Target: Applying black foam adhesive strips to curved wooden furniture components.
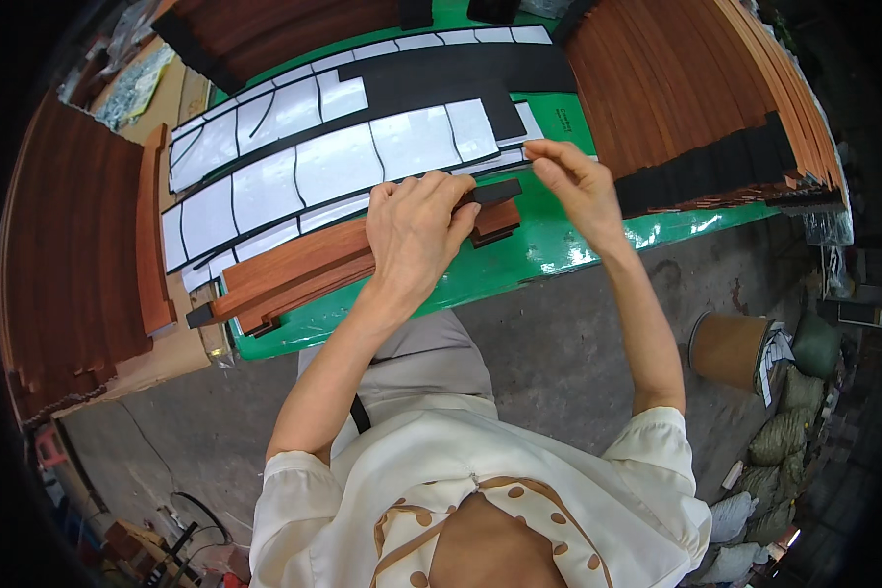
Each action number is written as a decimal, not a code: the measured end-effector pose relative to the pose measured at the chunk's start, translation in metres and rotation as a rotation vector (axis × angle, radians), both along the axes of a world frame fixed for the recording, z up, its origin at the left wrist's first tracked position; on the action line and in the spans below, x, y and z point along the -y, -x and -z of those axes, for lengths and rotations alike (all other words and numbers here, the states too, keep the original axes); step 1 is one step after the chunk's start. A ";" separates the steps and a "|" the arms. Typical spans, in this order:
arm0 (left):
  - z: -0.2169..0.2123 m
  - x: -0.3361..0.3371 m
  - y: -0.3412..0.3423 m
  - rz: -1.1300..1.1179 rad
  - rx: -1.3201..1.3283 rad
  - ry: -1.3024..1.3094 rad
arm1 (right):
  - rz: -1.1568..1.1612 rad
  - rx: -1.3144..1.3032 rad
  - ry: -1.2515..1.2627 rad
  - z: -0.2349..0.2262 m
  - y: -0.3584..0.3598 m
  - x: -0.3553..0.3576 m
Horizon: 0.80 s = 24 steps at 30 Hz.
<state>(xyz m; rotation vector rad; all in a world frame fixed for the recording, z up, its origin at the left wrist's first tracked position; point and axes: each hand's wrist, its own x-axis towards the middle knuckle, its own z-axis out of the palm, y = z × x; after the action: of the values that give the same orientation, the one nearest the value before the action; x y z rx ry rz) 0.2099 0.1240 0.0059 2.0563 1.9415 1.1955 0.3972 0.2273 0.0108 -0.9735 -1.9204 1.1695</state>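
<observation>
On a green work table [559, 250], we see a person in a cream blouse bent over a small stack of reddish-brown wooden slats [294, 274], which lies slantwise from lower left to upper right. A black foam strip [495, 191] sits along the upper end of the top slat, its dark end showing just past the fingers.

We note the left hand [416, 230] lying palm-down across the slats, fingers curled over the far edge and pressing the strip against the wood; it is clamped down, not spread. The right hand [573, 181] hovers just beside it, thumb and forefinger pressed together, pinching the tip of a thin white backing strip [500, 162] at the strip's end.

Behind the hands, we see sheets of white-backed foam [333, 157], cut by black lines into long pieces, spread across the table, with bare black foam sheet [461, 73] above them. Stacks of finished slats [676, 98] fan out at right, edged with black foam blocks, and more brown boards [69, 255] stand at left. Beyond the table, on the concrete floor, we make out a brown cardboard drum [727, 348] and filled sacks [779, 436].
</observation>
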 end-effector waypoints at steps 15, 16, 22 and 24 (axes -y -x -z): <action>0.020 -0.006 0.000 0.041 -0.271 -0.288 | 0.395 0.046 -0.233 0.037 0.057 0.046; 0.020 -0.002 0.003 0.051 -0.261 -0.268 | 0.390 0.017 -0.191 0.041 0.057 0.045; -0.025 0.080 0.047 -0.005 -0.229 -0.376 | 0.331 -0.058 0.040 0.037 0.030 0.033; -0.030 0.136 0.085 -0.299 -0.259 -0.380 | 0.327 0.008 -0.058 0.027 0.022 0.038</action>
<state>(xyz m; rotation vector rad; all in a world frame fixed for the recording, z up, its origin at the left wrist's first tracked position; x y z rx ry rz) 0.1250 -0.0118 0.0355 2.2496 2.3657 1.5287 0.3755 0.1897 -0.0165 -1.2075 -1.7095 0.9169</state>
